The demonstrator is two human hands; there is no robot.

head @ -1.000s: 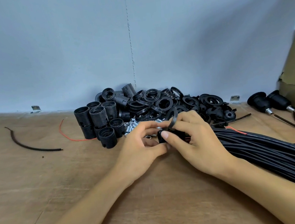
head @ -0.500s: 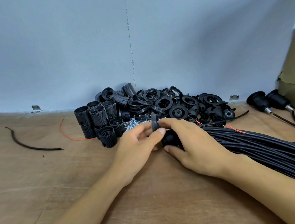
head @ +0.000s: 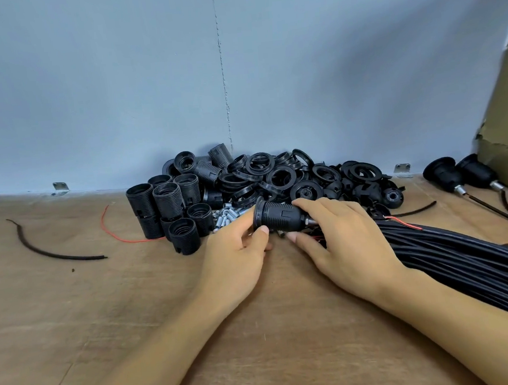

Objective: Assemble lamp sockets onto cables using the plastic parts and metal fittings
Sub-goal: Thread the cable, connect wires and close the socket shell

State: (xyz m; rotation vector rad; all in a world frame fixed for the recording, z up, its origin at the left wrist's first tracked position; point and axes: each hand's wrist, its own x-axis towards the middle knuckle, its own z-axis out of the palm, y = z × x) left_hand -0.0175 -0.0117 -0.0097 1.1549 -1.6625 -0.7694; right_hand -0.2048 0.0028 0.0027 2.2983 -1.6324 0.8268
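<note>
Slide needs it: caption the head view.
Both hands, left hand and right hand, hold a black lamp socket before piled parts.

Taking the pile of rings (head: 278,172) at the back of the table (head: 135,323) as landmark: just left of it, threaded socket bodies (head: 168,205); in front, metal fittings (head: 227,217). Before those, a socket (head: 279,216) lying sideways between left hand (head: 236,254) and right hand (head: 347,239). Right of the pile, a cable bundle (head: 465,263); beyond that, 2 assembled sockets (head: 458,173); well left, a loose cable piece (head: 50,251).
</note>
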